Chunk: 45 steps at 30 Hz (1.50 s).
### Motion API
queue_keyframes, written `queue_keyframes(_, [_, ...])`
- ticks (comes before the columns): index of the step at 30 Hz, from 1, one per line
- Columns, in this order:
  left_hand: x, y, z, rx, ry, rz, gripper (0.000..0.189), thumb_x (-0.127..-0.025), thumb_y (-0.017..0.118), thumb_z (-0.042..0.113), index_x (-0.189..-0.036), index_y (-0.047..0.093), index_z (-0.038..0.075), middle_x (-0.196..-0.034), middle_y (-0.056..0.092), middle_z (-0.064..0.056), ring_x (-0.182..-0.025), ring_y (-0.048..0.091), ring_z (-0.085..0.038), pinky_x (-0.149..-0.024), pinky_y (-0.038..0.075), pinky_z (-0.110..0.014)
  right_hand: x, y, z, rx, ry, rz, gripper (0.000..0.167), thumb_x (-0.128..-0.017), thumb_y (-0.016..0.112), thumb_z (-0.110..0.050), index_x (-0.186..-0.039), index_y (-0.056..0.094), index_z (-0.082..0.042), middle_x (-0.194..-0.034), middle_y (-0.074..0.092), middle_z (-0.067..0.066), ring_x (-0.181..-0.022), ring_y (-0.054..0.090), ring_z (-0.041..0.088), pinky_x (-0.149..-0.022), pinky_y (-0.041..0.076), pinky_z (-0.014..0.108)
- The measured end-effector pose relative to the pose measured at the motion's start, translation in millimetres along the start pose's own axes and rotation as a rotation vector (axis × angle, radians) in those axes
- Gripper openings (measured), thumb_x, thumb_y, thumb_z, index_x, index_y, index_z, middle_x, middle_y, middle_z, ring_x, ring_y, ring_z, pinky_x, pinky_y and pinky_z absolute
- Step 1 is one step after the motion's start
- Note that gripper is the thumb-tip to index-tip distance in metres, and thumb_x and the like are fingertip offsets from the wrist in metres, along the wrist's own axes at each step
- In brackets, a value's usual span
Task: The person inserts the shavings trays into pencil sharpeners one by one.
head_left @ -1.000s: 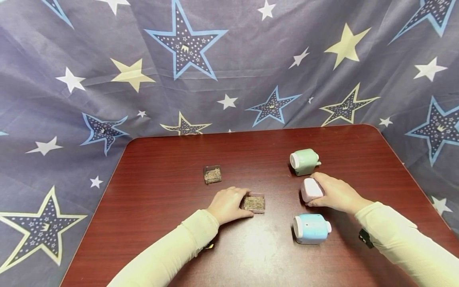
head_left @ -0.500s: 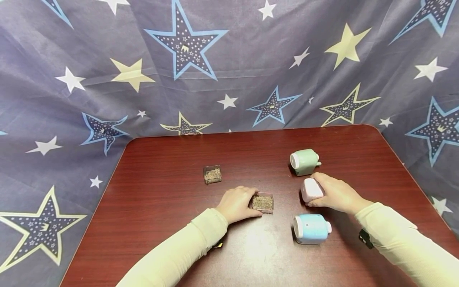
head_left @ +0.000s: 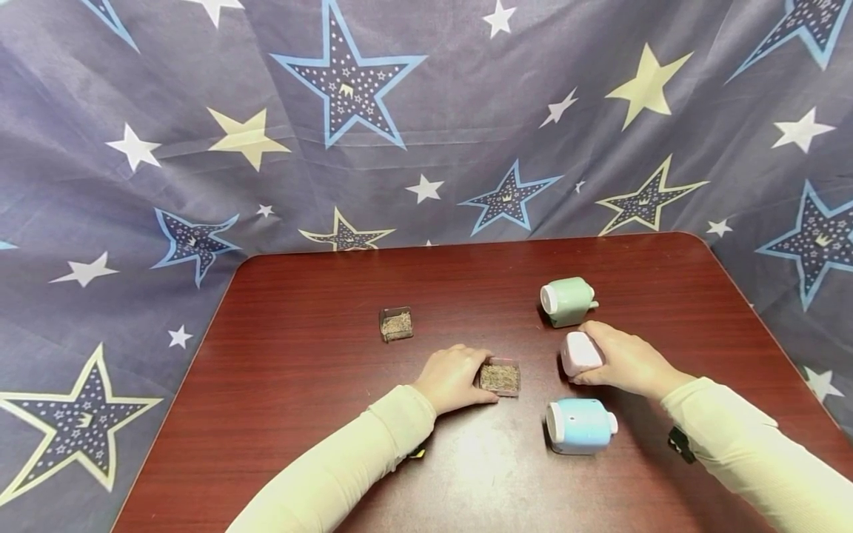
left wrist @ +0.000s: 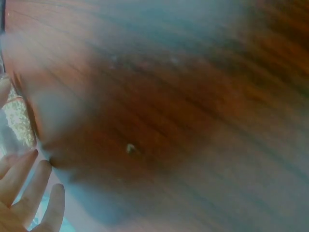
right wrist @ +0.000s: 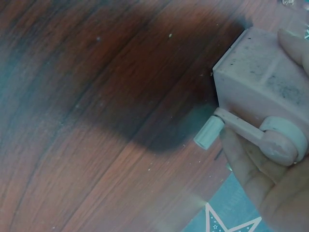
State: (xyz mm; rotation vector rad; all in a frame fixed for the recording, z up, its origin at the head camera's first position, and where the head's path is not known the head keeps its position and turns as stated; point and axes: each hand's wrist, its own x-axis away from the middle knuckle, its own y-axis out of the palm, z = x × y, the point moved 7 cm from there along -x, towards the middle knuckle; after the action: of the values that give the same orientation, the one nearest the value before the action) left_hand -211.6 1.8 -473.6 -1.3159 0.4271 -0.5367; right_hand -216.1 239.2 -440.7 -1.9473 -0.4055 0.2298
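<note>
My left hand [head_left: 455, 379] pinches a small clear tray of pencil shavings [head_left: 500, 377] between thumb and fingers, on the table left of the sharpeners. In the left wrist view the tray [left wrist: 19, 118] shows only partly at the left edge. My right hand [head_left: 626, 361] grips a pink crank pencil sharpener [head_left: 580, 353]. The right wrist view shows this sharpener's body [right wrist: 260, 72] and its crank handle [right wrist: 210, 131], with fingers behind the crank. A green crank sharpener [head_left: 568, 301] stands behind it and a blue one [head_left: 580, 426] in front. Another clear tray with shavings [head_left: 397, 324] lies farther back left.
Everything sits on a dark red wooden table [head_left: 300, 311]. A star-patterned cloth [head_left: 426, 133] hangs along its back and sides. A small crumb [left wrist: 130, 148] lies on the wood in the left wrist view.
My left hand has slid the tray of shavings to the right, closer to the sharpeners. The right hand and the pink sharpener have stayed in place.
</note>
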Motion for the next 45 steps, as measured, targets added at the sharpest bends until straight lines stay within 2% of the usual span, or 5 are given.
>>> queue_keyframes(13, [-12.6, 5.4, 15.1, -0.026, 0.019, 0.034, 0.069, -0.076, 0.075, 0.060, -0.129, 0.063, 0.017, -0.119, 0.071, 0.005, -0.106, 0.064, -0.015, -0.085, 0.054, -0.032, -0.1, 1, 1, 0.003, 0.014, 0.001, 0.066, -0.067, 0.088, -0.038, -0.115, 0.055, -0.008, -0.100, 0.062, 0.006, -0.080, 0.058, 0.017, -0.067, 0.047, 0.037])
queue_keyframes(21, [-19.6, 8.3, 21.3, -0.024, 0.010, 0.038, 0.071, -0.077, 0.074, 0.061, -0.131, 0.061, 0.017, -0.123, 0.070, 0.004, -0.116, 0.063, -0.018, -0.090, 0.053, -0.034, 0.0, 1, 1, 0.007, 0.008, 0.003, 0.066, -0.066, 0.088, -0.037, -0.115, 0.056, -0.007, -0.100, 0.061, 0.006, -0.080, 0.057, 0.017, -0.067, 0.047, 0.037])
queue_keyframes(25, [-21.9, 9.0, 23.4, -0.024, 0.005, 0.040, 0.071, -0.077, 0.074, 0.061, -0.130, 0.061, 0.017, -0.122, 0.070, 0.004, -0.113, 0.063, -0.017, -0.089, 0.054, -0.032, -0.3, 1, 1, 0.009, 0.010, 0.000, 0.066, -0.067, 0.088, -0.037, -0.116, 0.056, -0.007, -0.101, 0.062, 0.006, -0.080, 0.057, 0.018, -0.067, 0.047, 0.038])
queue_keyframes(30, [-24.2, 8.6, 27.1, -0.028, 0.005, 0.052, 0.071, -0.076, 0.075, 0.061, -0.130, 0.062, 0.017, -0.120, 0.071, 0.004, -0.103, 0.064, -0.015, -0.082, 0.054, -0.030, -0.4, 1, 1, 0.009, 0.018, -0.005, 0.067, -0.067, 0.088, -0.038, -0.117, 0.055, -0.007, -0.102, 0.062, 0.007, -0.081, 0.058, 0.018, -0.067, 0.047, 0.038])
queue_keyframes(45, [-34.6, 12.0, 37.5, -0.042, -0.029, 0.067, 0.069, -0.076, 0.073, 0.064, -0.128, 0.062, 0.020, -0.115, 0.073, 0.007, -0.102, 0.064, -0.014, -0.081, 0.053, -0.030, -0.6, 0, -1, 0.010, 0.016, -0.002, 0.067, -0.067, 0.088, -0.038, -0.117, 0.055, -0.006, -0.103, 0.062, 0.008, -0.081, 0.058, 0.018, -0.067, 0.047, 0.038])
